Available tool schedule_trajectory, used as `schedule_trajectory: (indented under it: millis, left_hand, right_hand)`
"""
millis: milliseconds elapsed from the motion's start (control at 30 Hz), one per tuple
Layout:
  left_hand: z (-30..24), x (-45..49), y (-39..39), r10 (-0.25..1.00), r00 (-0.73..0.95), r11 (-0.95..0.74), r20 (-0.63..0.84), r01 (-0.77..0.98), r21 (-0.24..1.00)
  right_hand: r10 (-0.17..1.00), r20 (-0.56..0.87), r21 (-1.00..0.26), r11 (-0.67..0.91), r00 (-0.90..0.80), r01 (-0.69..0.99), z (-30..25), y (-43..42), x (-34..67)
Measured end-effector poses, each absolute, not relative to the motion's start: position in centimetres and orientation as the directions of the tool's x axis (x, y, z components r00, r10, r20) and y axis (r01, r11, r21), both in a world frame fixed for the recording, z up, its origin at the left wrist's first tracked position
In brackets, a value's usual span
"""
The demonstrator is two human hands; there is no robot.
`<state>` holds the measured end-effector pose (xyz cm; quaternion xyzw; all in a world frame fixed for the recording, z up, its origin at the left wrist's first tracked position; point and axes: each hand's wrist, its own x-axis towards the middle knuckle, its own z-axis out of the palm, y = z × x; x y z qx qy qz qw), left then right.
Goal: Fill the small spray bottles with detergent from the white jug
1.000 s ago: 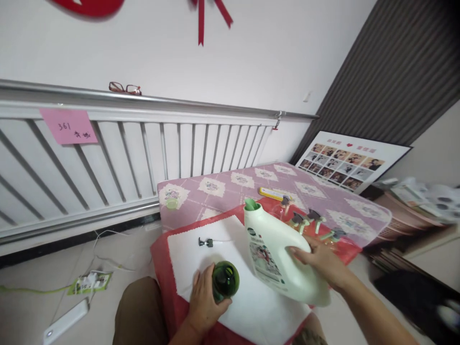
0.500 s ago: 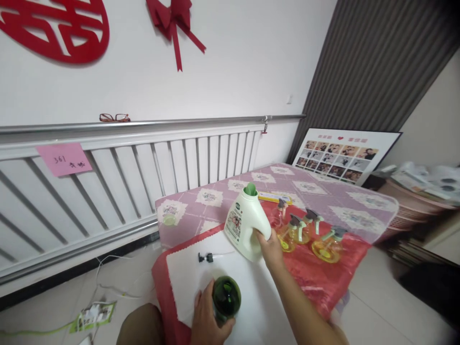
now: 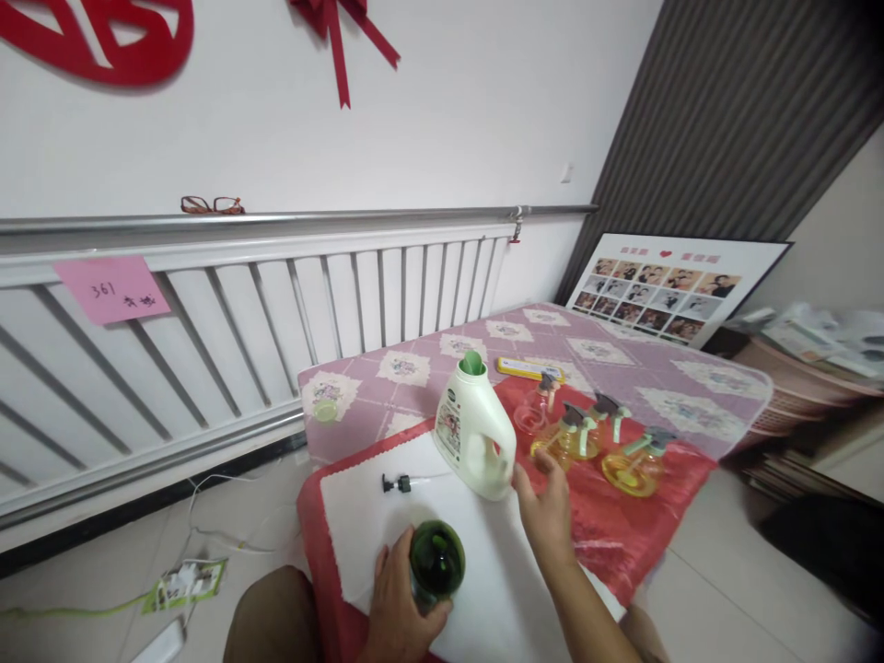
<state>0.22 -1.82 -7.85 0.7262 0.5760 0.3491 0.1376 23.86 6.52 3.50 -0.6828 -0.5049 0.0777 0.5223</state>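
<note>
My left hand is wrapped round a dark green bottle, seen from above, near the front of the white sheet. A pale green detergent jug stands upright behind it, with a green spout in its uncapped mouth. Just right of the jug's handle is my right hand, its fingers apart and nothing in them. On the sheet, left of the jug, lies a black pump head with a clear tube.
Several spray bottles with yellow liquid stand on the red cloth to the right. A yellow box lies behind them. A pale green cap is at the table's left edge. A white radiator runs behind.
My right hand has let go of the jug's handle and moved a little to the right. The jug now stands on the sheet. My left hand still holds the green bottle.
</note>
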Motion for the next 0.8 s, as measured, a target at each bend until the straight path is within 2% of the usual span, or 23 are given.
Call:
schedule_trajectory:
  millis: [67,167,233,333,467,567,700,800]
  left_hand:
    - [-7.8,0.2,-1.8,0.937,0.091,-0.292,0.339,0.737,0.610]
    - [-7.4,0.2,-1.8,0.944,0.094,-0.281,0.316,0.731,0.622]
    - [-7.2,0.2,-1.8,0.951,0.102,-0.271,0.291,0.727,0.631]
    - [-6.9,0.3,-1.7,0.965,0.113,-0.243,0.236,0.725,0.645]
    - [-6.8,0.3,-1.5,0.975,0.139,-0.220,0.174,0.727,0.651]
    - [-7.0,0.3,-1.3,0.978,0.160,-0.210,0.136,0.730,0.651]
    - [-7.0,0.3,-1.3,0.980,0.160,-0.197,0.117,0.724,0.661]
    - [-6.7,0.2,-1.4,0.979,0.152,-0.202,0.133,0.717,0.667]
  right_hand:
    - [0.823,0.440,-0.744,0.110,0.360,0.659,3.7,5.6,22.9]
    - [0.923,0.384,-0.652,0.276,-0.007,0.706,4.3,6.3,20.3]
    - [0.926,0.304,-0.590,0.367,-0.222,0.719,4.6,8.0,18.3]
    - [0.895,0.172,-0.497,0.440,-0.412,0.748,4.3,11.2,15.6]
    - [0.845,0.002,-0.394,0.492,-0.535,0.776,2.6,14.2,13.2]
    - [0.824,-0.067,-0.363,0.505,-0.563,0.783,1.1,15.2,12.2]
    - [0.819,-0.063,-0.405,0.501,-0.570,0.765,0.4,15.4,11.5]
    - [0.841,0.026,-0.497,0.479,-0.540,0.723,1.7,14.9,11.5]
